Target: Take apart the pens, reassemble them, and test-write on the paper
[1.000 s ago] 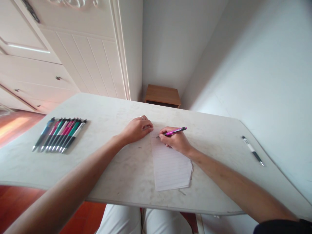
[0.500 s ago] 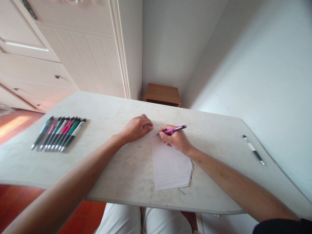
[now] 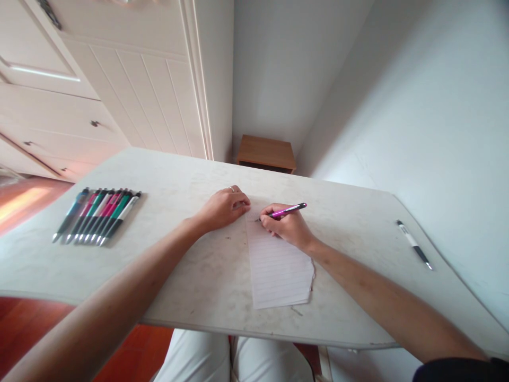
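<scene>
A lined sheet of paper lies on the pale table in front of me. My right hand is closed around a pink pen, its tip touching the top left of the sheet. My left hand, wearing a ring, rests with fingers curled on the sheet's top left corner, pinning it to the table.
A row of several pens in blue, pink, green and white lies at the table's left. A single white and black pen lies near the right edge. A white wardrobe and a small wooden stand are behind the table.
The pen tip has shifted very slightly at the top of the sheet. The view has drifted a little. Both hands stay where they were.
</scene>
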Action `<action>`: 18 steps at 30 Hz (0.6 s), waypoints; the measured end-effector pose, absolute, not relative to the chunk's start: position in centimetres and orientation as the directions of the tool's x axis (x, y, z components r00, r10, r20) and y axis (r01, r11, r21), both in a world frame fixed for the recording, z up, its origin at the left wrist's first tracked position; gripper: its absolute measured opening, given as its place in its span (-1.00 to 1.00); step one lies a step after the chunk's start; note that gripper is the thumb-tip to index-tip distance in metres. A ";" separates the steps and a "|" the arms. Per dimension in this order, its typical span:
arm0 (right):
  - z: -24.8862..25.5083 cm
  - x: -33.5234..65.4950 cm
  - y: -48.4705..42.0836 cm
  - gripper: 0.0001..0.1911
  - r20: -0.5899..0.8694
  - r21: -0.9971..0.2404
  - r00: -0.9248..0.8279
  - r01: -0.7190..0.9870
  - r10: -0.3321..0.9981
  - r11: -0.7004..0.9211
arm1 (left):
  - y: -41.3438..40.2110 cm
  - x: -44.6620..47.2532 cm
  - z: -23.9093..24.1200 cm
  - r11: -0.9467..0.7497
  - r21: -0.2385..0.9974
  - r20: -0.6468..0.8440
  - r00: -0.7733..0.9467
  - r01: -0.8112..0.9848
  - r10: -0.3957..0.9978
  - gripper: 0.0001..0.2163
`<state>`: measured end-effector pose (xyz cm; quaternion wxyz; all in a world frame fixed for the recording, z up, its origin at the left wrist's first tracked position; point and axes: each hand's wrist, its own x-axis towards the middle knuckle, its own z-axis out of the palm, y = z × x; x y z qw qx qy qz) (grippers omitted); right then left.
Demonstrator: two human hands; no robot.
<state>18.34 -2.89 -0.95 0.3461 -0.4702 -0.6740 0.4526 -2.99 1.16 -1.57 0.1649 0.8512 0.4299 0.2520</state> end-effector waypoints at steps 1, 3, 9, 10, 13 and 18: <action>-1.0 18.4 -2.8 -0.86 0.033 -0.945 -0.297 0.302 0.954 0.127 | 1.1 -3.0 -1.5 -0.574 0.497 0.285 0.502 0.651 0.816 -0.82; -1.2 18.4 -2.6 -0.86 0.034 -0.960 -0.238 0.264 0.971 0.098 | 1.0 -2.9 -1.4 -0.570 0.497 0.281 0.499 0.655 0.819 -0.82; -1.3 18.4 -2.7 -0.90 0.083 -0.924 -0.228 0.348 0.970 0.161 | 1.1 -2.9 -1.4 -0.576 0.491 0.278 0.509 0.654 0.815 -0.83; -1.3 18.4 -2.8 -0.90 0.088 -0.911 -0.235 0.373 0.968 0.174 | 1.1 -2.9 -1.5 -0.578 0.490 0.280 0.510 0.653 0.813 -0.83; -1.1 18.4 -2.9 -0.90 0.085 -0.896 -0.255 0.403 0.963 0.186 | 1.2 -2.9 -1.6 -0.585 0.489 0.290 0.511 0.647 0.809 -0.83; -1.0 18.3 -2.9 -0.88 0.077 -0.895 -0.282 0.402 0.956 0.191 | 1.1 -2.9 -1.5 -0.585 0.490 0.291 0.512 0.646 0.808 -0.83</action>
